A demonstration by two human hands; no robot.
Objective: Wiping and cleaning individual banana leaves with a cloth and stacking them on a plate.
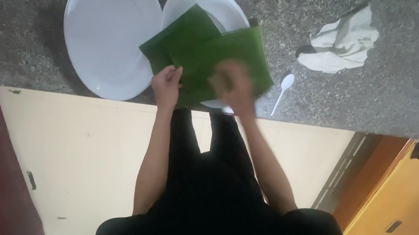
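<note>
Work in hand: two green leaf pieces (215, 50) lie overlapped on the right-hand white plate (212, 0), at the upper middle of the frame. Both hands are on them.
Done so far: as far as the view shows, the leaves are already on that plate and cover most of it. Only its upper rim and a sliver at its lower edge show.
Left to do: the left-hand white plate (108, 27), just beside the first and touching or slightly overlapping it, is bare. The leaf pieces sit askew to each other, so I judge them not yet settled.
Left hand (166, 85): at the lower left edge of the leaves. The fingers are curled close and appear to pinch the leaf edge.
Right hand (235, 85): on top of the nearer leaf piece, toward its lower right. It is blurred, so how far the fingers are spread, or whether they grip at all, cannot be told.
Nearby on the worktop (393, 103): a white plastic spoon (284, 90) lies just right of the leaves. A crumpled pale cloth (344, 43) sits farther to the upper right, well apart from the hands.
Below the worktop: a cream cabinet front (91, 148) fills the lower left of the frame.
</note>
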